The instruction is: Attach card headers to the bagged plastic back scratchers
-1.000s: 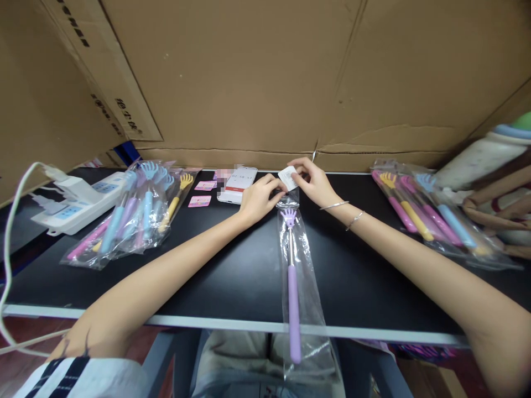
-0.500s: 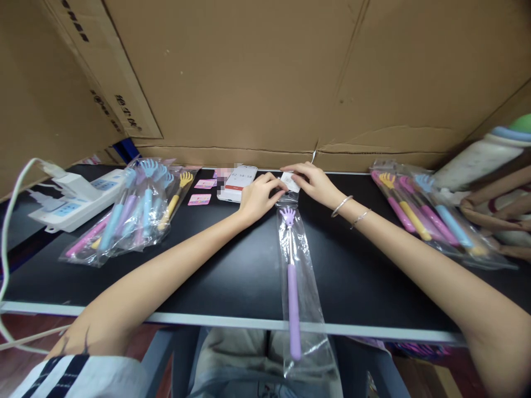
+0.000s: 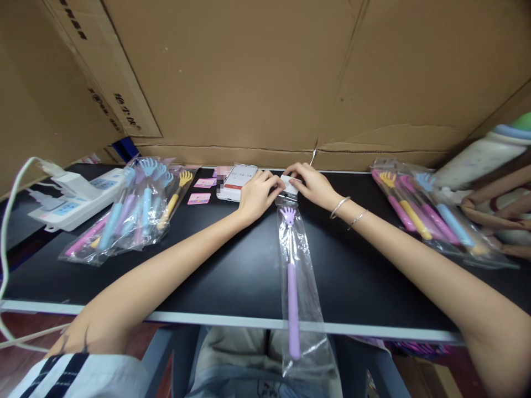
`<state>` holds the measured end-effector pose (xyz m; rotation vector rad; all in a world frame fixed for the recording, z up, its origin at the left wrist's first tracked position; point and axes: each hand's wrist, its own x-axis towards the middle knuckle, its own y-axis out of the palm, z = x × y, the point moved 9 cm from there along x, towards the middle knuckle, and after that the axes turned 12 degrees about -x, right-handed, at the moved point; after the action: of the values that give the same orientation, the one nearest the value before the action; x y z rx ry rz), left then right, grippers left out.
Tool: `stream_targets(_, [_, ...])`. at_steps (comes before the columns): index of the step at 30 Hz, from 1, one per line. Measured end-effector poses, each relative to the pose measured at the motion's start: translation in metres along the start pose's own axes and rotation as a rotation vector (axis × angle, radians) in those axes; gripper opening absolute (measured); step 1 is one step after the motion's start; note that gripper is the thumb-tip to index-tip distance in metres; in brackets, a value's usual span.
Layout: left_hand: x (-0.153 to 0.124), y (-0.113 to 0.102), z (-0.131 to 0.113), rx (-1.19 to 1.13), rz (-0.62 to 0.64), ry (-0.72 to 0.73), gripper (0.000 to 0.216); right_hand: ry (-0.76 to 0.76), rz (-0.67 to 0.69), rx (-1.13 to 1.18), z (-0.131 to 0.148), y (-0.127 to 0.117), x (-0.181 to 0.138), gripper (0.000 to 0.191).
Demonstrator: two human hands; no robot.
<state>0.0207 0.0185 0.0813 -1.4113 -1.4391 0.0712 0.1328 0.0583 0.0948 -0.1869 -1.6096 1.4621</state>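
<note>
A purple back scratcher [image 3: 293, 309] lies in a clear plastic bag [image 3: 310, 293] in front of me, its handle end hanging past the table's front edge. At the bag's top is a small white card [image 3: 290, 187]. My right hand [image 3: 311, 185] has its thumb and fingers closed on the card's right side. On the other side, my left hand [image 3: 259, 194] has its fingers pinched together at the bag's top left corner, touching the card's edge. The exact grip of the left fingertips is partly hidden.
Bagged back scratchers lie at left [image 3: 147, 213] and right [image 3: 423, 207]. Pink cards [image 3: 199, 198] and a phone [image 3: 238, 179] sit beyond my left hand. A white power strip [image 3: 83, 202] is far left, a pale bottle [image 3: 477, 157] far right. Cardboard [image 3: 257, 77] walls the back.
The white card has moved slightly down toward the bag and tilted, with my right fingers following it. My left hand has barely shifted. The bagged scratcher stays in place.
</note>
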Motion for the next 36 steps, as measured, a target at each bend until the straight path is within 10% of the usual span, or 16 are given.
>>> stream_targets(36, [0.002,0.023,0.028,0.022,0.158,-0.136,0.023,0.055,0.019,0.088,-0.017,0.029,-0.012,0.023])
